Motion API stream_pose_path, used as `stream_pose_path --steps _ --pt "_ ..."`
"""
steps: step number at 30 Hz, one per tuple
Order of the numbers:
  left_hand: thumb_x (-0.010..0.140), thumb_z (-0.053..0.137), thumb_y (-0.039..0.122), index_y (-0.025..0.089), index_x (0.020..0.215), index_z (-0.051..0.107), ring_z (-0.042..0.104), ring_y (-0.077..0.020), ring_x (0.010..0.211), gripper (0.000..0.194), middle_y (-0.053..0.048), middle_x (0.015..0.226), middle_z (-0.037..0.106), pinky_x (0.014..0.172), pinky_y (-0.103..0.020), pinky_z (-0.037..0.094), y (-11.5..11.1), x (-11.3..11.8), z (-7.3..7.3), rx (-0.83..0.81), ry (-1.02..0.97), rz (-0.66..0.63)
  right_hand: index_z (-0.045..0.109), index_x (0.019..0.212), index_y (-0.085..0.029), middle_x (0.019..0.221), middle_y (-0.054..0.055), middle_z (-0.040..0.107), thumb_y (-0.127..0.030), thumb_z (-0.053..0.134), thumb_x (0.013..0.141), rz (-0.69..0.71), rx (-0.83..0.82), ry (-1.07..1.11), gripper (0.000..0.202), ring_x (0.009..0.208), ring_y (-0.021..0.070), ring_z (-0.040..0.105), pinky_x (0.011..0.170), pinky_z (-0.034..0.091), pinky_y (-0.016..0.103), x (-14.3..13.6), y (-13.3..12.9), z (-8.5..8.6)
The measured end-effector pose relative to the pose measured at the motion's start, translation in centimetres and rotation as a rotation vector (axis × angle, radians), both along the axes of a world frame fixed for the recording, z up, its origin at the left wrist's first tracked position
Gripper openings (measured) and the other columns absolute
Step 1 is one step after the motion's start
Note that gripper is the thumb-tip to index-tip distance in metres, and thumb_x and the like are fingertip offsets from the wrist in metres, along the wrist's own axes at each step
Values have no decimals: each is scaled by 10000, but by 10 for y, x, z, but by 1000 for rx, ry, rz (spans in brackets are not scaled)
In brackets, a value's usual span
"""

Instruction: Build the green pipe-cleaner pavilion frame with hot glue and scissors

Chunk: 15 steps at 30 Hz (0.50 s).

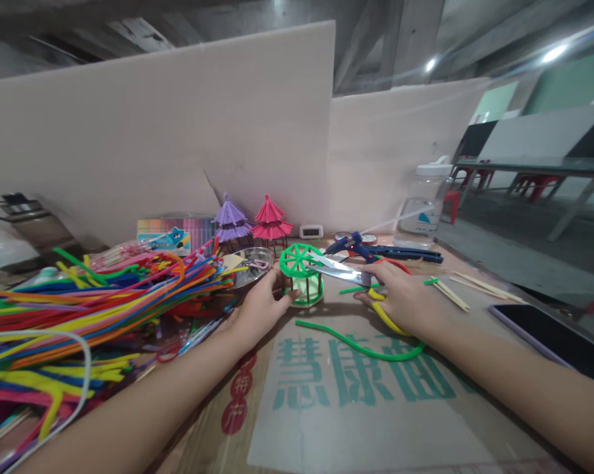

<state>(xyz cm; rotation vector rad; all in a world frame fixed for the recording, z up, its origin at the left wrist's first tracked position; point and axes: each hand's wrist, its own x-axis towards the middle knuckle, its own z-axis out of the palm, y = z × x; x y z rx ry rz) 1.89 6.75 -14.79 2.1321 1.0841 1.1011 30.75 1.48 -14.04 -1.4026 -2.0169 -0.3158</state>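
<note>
My left hand (pixel 263 303) is closed around the left side of a small pavilion model (pixel 301 261), with a green spoked top, brown posts and a green base. In my right hand (pixel 400 296) is a pair of scissors (pixel 344 270) with yellow and red handles. Its blades are parted and point left at the rim of the green top; whether they touch it I cannot tell. A curved green pipe cleaner (pixel 361 349) lies on the table below my right hand. Just behind the blades is a blue glue gun (pixel 351 245).
Bundled pipe cleaners (pixel 104 309) cover the left. Behind stand a purple roofed model (pixel 230 220), a pink one (pixel 270 217), a small clock (pixel 311 231) and a water bottle (pixel 420 204). Pliers (pixel 405 253), wooden sticks (pixel 452 294) and a phone (pixel 548 336) lie at right.
</note>
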Motion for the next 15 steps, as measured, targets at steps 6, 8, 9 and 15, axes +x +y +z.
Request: stream_pose_path --steps 6,8,9,15 --pt "850 660 332 206 1167 568 676 -209 1024 353 -55 1121 680 928 -333 547 -3 1 3 9 7 42 615 1209 -241 1053 73 694 -419 625 886 0 4 -12 369 1004 275 645 818 513 382 -1 0 0" --pt "851 656 313 222 1201 565 673 -203 1040 373 -48 1160 677 937 -326 545 -4 1 4 22 10 34 618 1206 -235 1074 80 697 -413 621 887 -8 9 -9 365 1016 280 647 820 514 384 -1 0 0" --pt "850 657 309 226 1209 566 675 -202 1038 380 -46 1167 678 938 -325 545 -4 1 4 25 14 35 620 1206 -233 1074 82 700 -410 620 887 -13 10 -8 365 1009 282 652 807 517 383 -1 0 0" --pt "849 663 336 225 1231 563 679 -220 1043 410 -64 1191 676 934 -345 549 -4 1 3 32 29 47 617 1229 -268 1067 57 704 -381 617 891 -15 -3 -29 356 971 264 661 752 509 355 -1 -2 1"
